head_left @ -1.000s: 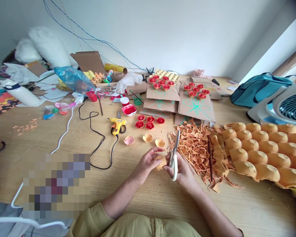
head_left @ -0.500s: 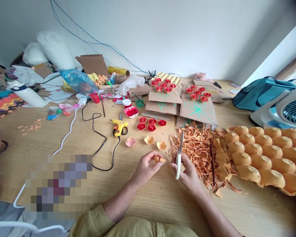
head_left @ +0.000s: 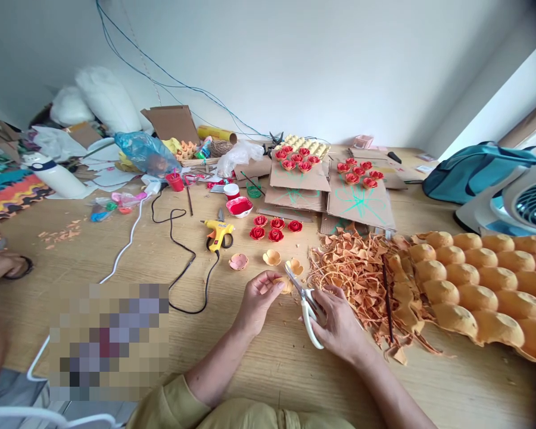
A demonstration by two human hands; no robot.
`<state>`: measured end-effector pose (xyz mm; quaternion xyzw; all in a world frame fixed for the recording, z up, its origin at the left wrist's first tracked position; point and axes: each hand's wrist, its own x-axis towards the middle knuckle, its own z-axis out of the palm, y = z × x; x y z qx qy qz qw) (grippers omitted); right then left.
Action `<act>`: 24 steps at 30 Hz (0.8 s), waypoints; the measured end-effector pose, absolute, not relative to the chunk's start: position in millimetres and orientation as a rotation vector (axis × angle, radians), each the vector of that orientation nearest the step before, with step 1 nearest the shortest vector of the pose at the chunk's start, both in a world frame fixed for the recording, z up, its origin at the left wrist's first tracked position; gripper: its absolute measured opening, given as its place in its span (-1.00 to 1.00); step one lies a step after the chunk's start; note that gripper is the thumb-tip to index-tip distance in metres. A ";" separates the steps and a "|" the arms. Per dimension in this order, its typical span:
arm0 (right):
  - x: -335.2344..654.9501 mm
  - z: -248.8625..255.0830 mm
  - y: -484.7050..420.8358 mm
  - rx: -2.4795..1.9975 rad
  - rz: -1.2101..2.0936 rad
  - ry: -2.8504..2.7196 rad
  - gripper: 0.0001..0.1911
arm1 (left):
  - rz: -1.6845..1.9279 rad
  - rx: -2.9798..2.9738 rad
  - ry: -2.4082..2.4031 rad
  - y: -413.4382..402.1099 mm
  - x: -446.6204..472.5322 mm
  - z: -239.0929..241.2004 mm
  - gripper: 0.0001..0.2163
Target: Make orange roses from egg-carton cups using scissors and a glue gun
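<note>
Between the fingertips of my left hand (head_left: pixel 258 302) is a small orange egg-carton cup (head_left: pixel 286 285), partly hidden by the fingers. My right hand (head_left: pixel 339 319) grips white-handled scissors (head_left: pixel 311 322), their blades pointing up and left beside the cup. Just beyond lie two cut yellow petal cups (head_left: pixel 272 257) and a pinkish one (head_left: pixel 238 261). Several red-painted paper roses (head_left: pixel 276 224) sit further back. Right of my right hand is a heap of orange carton scraps (head_left: pixel 357 274), with a thin dark stick lying across it.
A large orange egg tray (head_left: pixel 480 280) lies at the right. A yellow glue gun (head_left: pixel 218 233) with a black cord, and a bowl of red paint (head_left: pixel 239 207), stand left of centre. Cardboard pieces (head_left: pixel 361 205) bear more roses. Another person's hand (head_left: pixel 2 264) rests at the left edge.
The scissors have tilted from upright to pointing up-left, and their blades now reach the cup. My right hand has rolled over, its back now showing. My left hand has shifted only slightly.
</note>
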<state>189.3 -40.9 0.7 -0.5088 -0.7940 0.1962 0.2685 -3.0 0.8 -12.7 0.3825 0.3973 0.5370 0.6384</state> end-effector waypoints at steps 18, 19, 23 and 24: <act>189.1 3.7 -41.9 -1.427 0.340 -2.272 -0.89 | 1.200 0.975 0.845 0.1 -3.9 -13.9 -0.84; 188.8 4.4 -42.1 -1.426 0.344 -2.271 -0.89 | 1.191 0.979 0.842 -0.1 -3.6 -13.8 -0.84; 188.5 4.7 -42.3 -1.424 0.340 -2.273 -0.87 | 1.150 0.997 0.829 -1.5 -2.4 -13.8 -0.84; 188.6 4.2 -42.3 -1.425 0.336 -2.272 -0.86 | 1.138 1.006 0.822 -2.1 -2.1 -13.6 -0.85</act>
